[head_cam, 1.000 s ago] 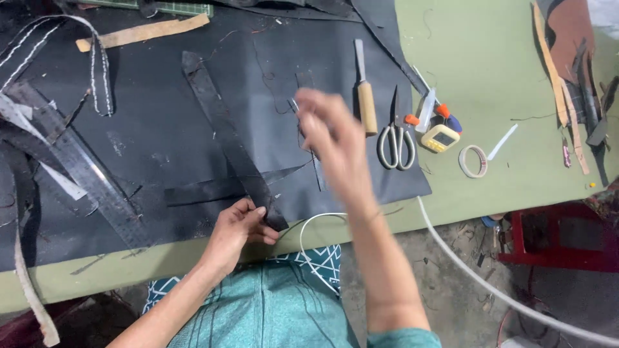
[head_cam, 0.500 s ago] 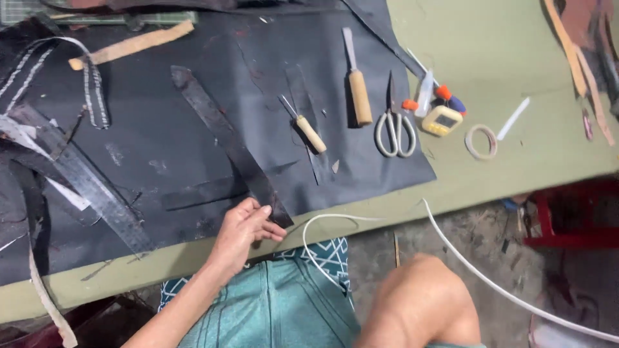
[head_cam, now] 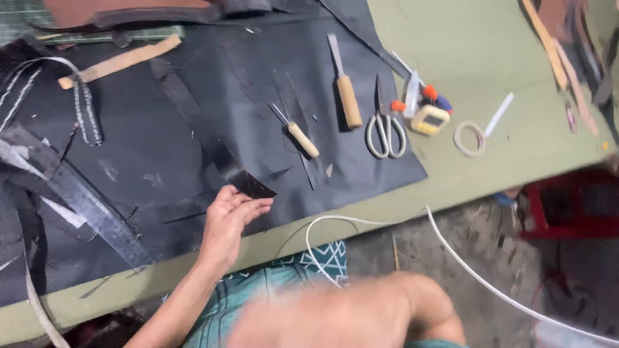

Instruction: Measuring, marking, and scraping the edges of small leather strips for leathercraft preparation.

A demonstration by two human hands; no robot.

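Here the left hand (head_cam: 227,222) rests near the front edge of the desk (head_cam: 516,154), its grip closed lightly on the near end of a long black strip (head_cam: 213,145), fingertips under the lifted end and thumb beside it. The strip runs diagonally away from the hand toward the desk's far left corner, lying on a large black sheet (head_cam: 193,129) that covers the left half of the desk. The right hand is out of sight; only a blurred forearm (head_cam: 335,316) shows below the front edge, so its grip cannot be told. Just right of the strip lies a small awl with a wooden handle (head_cam: 298,134). Further right on the sheet are a chisel (head_cam: 345,84) and scissors (head_cam: 385,129). A roll of tape (head_cam: 469,138) sits on the bare green desk.
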